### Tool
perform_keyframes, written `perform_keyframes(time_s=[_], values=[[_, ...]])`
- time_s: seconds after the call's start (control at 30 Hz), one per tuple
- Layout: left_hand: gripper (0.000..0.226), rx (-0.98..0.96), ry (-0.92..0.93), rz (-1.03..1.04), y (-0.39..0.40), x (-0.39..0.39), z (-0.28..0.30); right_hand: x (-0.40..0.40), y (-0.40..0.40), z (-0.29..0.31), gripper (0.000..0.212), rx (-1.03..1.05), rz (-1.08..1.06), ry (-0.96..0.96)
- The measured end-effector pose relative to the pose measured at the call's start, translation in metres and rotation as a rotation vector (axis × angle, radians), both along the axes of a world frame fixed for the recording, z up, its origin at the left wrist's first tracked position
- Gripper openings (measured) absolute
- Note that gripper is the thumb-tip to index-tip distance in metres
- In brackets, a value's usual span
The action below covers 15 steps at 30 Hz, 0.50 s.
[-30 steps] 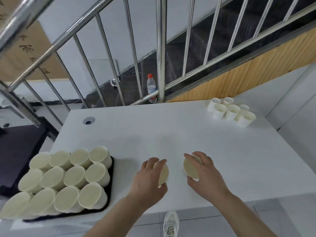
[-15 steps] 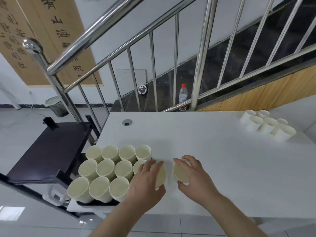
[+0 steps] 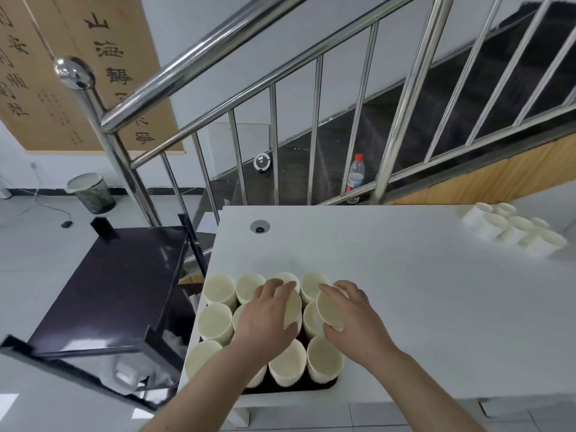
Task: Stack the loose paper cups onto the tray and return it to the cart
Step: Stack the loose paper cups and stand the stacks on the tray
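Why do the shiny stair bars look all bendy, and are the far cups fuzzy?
In the head view, the wide lens bows the steel railing and fans its bars outward; bright glare streaks run along it. The loose paper cups at the table's far right corner look soft and washed out, while the hands appear fairly sharp.

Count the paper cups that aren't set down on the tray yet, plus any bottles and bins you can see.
Held cups: 2, one in the left hand, one in the right hand
Loose cups at the table's far right: 6
Bottle: 1
Waste bin: 1
Total: 10
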State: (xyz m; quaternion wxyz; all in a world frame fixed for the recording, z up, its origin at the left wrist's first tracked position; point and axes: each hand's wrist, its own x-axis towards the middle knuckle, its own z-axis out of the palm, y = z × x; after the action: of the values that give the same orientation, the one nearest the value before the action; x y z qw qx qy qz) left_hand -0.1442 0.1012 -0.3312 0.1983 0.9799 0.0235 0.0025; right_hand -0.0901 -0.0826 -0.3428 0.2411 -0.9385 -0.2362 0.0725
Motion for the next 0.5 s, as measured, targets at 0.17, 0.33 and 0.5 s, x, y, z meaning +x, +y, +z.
perform_keyframes(time_s=[0.17, 0.33, 0.5], values=[[0.068, 0.01, 0.062, -0.042, 0.012, 0.012, -0.011, 0.005, 0.015, -0.007, 0.066, -0.042, -0.028, 0.019], [0.068, -0.001, 0.111, -0.041, 0.018, 0.016, -0.024, 0.011, 0.024, -0.014, 0.066, -0.075, -0.029, 0.045], [0.067, 0.011, 0.144, -0.048, 0.016, 0.021, -0.035, 0.017, 0.029, -0.025, 0.066, -0.092, -0.033, 0.09]])
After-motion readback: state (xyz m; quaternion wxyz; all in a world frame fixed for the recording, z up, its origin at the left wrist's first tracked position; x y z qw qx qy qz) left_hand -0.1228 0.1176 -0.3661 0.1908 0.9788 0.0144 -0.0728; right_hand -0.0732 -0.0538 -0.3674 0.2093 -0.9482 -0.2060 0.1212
